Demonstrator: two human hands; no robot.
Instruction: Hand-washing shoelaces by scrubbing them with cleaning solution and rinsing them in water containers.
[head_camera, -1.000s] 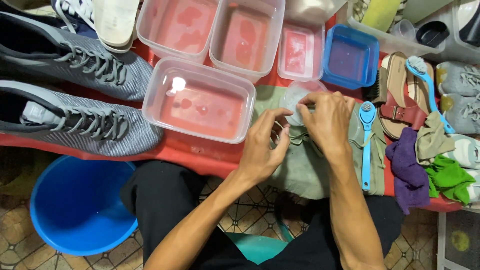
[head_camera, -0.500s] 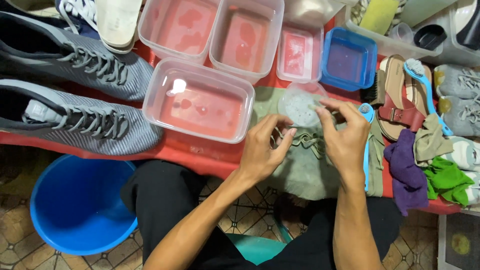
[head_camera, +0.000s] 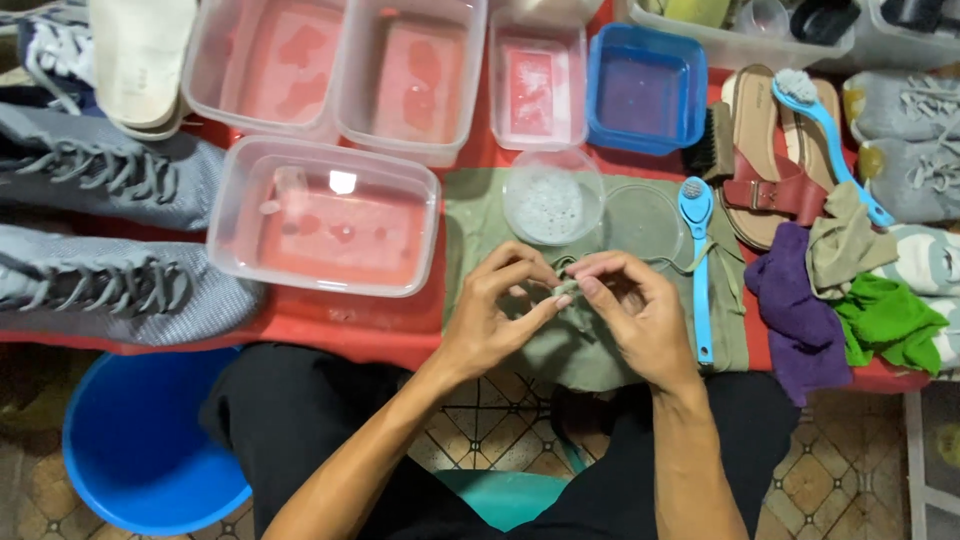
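Head camera, looking down: the left hand (head_camera: 497, 313) and right hand (head_camera: 637, 318) meet over an olive-green cloth (head_camera: 590, 340) on the red desk (head_camera: 350, 325), fingertips pinched together on a small greyish piece (head_camera: 563, 291) held between them. Just beyond the hands sit a round clear tub of white foam (head_camera: 552, 199) and its clear lid (head_camera: 642, 224). A light blue brush (head_camera: 698, 262) lies beside the right hand. Clear plastic containers (head_camera: 325, 215) stand to the left, grey sneakers (head_camera: 110, 230) farther left
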